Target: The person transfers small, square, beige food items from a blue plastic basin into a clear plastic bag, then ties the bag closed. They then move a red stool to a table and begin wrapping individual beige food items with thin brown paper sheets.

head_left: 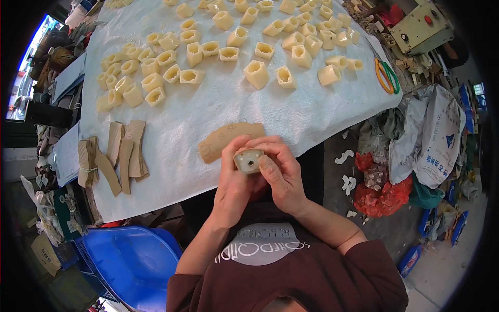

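Both my hands close around a small greyish, rounded-corner block (244, 158) with a dark round hole in its upward face, just past the table's near edge. My left hand (230, 182) wraps its left side. On the other side, my right hand (287, 179) grips it with the thumb laid on the edge of that face. The block's underside is hidden by my palms. Right behind my fingers lies a flat tan curved piece (223, 139) with faint marks drawn on it. Farther back stand many cream-coloured hollow blocks (256, 75), open at the top.
White sheeting (176, 117) covers the table. Flat tan strips (132, 145), some tied in a bundle, lie at its left. Orange-and-green-handled scissors (387, 76) rest at the right edge. A blue plastic tub (130, 265) sits lower left; red bags (382, 200) and a white sack (439, 135) are on the right.
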Action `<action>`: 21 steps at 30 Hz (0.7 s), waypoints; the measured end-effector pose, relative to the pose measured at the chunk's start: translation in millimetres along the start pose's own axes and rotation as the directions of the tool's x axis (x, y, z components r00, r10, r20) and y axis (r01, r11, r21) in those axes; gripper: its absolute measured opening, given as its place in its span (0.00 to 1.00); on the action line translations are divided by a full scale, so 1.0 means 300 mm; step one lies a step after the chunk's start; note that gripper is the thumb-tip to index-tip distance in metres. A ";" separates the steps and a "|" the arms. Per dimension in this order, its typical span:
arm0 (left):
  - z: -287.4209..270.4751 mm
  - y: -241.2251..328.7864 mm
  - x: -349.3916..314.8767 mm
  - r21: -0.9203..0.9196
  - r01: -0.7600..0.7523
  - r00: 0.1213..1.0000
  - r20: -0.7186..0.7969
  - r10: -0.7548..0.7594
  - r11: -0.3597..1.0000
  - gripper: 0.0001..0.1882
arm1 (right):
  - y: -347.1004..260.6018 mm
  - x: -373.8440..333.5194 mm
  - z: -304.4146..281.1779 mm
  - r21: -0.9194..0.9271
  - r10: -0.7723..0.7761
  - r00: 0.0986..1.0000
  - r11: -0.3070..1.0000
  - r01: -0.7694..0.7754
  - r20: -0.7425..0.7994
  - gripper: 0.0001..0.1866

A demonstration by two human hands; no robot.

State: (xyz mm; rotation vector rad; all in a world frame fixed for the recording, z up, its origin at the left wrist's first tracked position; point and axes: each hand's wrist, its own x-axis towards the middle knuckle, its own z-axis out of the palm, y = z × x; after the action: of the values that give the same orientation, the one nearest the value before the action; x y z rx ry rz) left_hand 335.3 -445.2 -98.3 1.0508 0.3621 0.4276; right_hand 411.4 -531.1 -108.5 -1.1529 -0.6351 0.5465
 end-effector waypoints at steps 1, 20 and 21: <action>-0.003 0.003 -0.001 0.013 -0.003 1.000 0.017 0.003 1.000 0.22 | 0.000 -0.003 -0.003 -0.107 -0.025 1.000 0.994 0.025 0.002 0.12; -0.060 0.055 -0.011 0.016 0.453 0.802 0.428 -0.416 0.891 0.40 | -0.048 0.072 -0.105 0.192 0.250 0.823 0.899 -0.392 0.510 0.09; -0.056 0.053 -0.011 -0.002 0.431 0.825 0.406 -0.393 0.902 0.39 | -0.055 0.073 -0.107 0.126 0.238 0.834 0.931 -0.341 0.498 0.09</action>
State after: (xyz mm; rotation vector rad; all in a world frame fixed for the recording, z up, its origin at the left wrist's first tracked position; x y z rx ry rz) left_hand 321.9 -427.5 -91.6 0.9074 0.1924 -0.1634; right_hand 450.6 -542.3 -97.7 -0.9179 -0.8030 1.1604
